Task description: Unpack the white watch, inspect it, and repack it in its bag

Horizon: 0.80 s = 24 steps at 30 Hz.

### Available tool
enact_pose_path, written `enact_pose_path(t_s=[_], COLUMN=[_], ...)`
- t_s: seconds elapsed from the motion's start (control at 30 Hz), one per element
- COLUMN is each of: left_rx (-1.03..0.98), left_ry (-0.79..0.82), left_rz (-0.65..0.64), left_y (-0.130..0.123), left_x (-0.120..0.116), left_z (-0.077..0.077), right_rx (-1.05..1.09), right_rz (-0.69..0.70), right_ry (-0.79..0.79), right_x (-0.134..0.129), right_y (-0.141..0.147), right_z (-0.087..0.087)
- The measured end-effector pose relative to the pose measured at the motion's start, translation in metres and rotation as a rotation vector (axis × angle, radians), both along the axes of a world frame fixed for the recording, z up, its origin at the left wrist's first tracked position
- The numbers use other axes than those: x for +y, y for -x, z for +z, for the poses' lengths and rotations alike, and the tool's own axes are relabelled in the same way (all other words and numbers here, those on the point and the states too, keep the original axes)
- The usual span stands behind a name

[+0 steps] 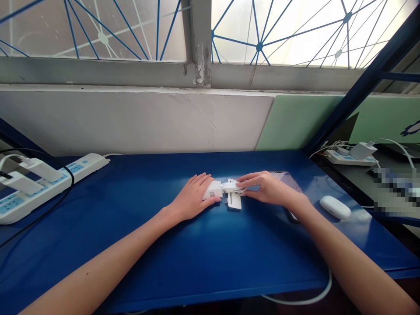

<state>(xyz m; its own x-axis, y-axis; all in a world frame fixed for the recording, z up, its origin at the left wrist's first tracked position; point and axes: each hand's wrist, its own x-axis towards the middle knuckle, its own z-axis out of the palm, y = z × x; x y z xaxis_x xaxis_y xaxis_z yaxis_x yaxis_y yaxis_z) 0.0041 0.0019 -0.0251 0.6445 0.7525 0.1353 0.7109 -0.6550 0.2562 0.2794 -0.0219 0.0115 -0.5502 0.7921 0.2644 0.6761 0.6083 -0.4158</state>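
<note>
A small white box (215, 189) lies on the blue desk (197, 253), and my left hand (193, 195) is wrapped round its left side. The box's right end has an open white flap (234, 201) hanging toward me. Between my two hands is a white item (230, 187), which looks like a bundled cable, at the mouth of the box. My right hand (267, 188) pinches its right end between thumb and fingers. Under my right hand and wrist lies a phone (286, 178), partly hidden.
A white power strip (87, 162) with plugged-in chargers and a black cable (67, 192) is at the left. A white rounded case (335, 207) sits right of my right forearm. Beyond a blue slanted post (344, 98) is another power strip (351, 158). A wall and windows stand behind the desk.
</note>
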Motion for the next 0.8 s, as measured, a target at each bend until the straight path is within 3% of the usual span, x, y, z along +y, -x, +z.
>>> enact_pose_path(t_s=[0.17, 0.67, 0.8], left_rx=[-0.012, 0.017, 0.019], left_ry=[-0.012, -0.106, -0.077], left_rz=[-0.011, -0.075, -0.049], left_y=[0.001, -0.002, -0.003], left_x=[0.000, -0.002, -0.004], left_z=[0.000, 0.001, 0.001], right_rx=[-0.047, -0.025, -0.080], right_rz=[0.031, 0.069, 0.060], right_ry=[-0.087, -0.046, -0.109], right_x=[-0.002, -0.004, -0.005], right_y=[0.004, 0.016, 0.020], right_z=[-0.005, -0.010, -0.010])
